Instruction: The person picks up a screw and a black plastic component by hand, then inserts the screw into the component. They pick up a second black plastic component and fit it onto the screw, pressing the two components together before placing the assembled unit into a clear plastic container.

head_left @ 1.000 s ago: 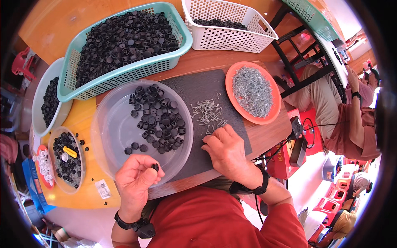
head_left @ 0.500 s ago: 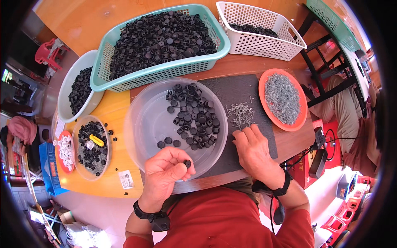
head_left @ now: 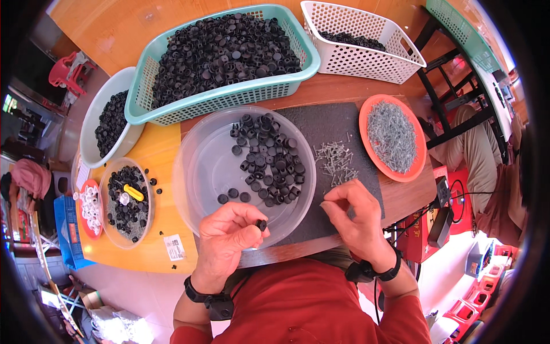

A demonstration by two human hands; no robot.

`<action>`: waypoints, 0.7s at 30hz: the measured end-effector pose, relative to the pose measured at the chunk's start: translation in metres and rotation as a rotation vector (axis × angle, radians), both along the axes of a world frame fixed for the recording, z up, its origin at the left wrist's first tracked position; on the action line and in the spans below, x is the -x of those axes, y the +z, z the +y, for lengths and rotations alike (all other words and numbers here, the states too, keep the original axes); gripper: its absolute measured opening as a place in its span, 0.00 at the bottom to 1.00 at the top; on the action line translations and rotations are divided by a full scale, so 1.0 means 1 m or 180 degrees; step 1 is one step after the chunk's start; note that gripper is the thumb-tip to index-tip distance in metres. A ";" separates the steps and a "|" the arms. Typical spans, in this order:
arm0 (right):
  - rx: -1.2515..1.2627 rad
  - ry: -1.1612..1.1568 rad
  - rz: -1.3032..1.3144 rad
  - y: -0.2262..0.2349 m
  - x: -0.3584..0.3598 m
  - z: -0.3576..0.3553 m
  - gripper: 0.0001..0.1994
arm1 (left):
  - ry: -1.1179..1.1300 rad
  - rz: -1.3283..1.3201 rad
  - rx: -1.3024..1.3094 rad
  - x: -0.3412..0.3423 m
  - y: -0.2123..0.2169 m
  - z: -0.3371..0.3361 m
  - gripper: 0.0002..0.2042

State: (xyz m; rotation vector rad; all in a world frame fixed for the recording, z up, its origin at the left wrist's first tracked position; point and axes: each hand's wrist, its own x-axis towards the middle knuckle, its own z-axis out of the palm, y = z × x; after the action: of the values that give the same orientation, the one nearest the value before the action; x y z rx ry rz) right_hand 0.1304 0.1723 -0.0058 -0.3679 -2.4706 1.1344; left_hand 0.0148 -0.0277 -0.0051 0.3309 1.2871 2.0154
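Head view: left hand fingers clamp a black cap — right hand fingers pinch together over the loose screws, seemingly mid-assembly; next, align screw with cap.

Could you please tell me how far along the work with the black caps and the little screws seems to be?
Done: no finished pieces can be told apart. In hand: the left hand pinches one black cap, and the right hand pinches at the loose screws on the dark mat. Left: many caps in the clear bowl, a heaped green basket, and an orange plate of screws.
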 end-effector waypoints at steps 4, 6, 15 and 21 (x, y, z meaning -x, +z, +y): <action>0.0912 0.0221 0.0530 0.016 0.009 -0.019 0.08 | -0.0022 -0.0120 -0.0017 -0.002 0.002 0.003 0.13; 0.0958 0.0532 0.0936 0.019 0.016 -0.030 0.09 | -0.0003 -0.0226 0.0066 -0.004 0.004 0.004 0.12; 0.0271 0.0710 0.1187 0.015 0.024 -0.043 0.12 | -0.0040 -0.0132 -0.0053 -0.009 0.002 0.000 0.12; -0.0079 0.0614 0.1326 0.011 0.025 -0.047 0.14 | -0.0010 0.0068 0.0017 -0.011 0.004 0.000 0.12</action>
State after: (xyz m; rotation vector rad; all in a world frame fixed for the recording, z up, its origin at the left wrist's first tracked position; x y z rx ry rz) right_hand 0.1054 0.1252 0.0055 0.1110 -2.1790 1.1200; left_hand 0.0261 -0.0273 -0.0015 0.3527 1.3042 2.0103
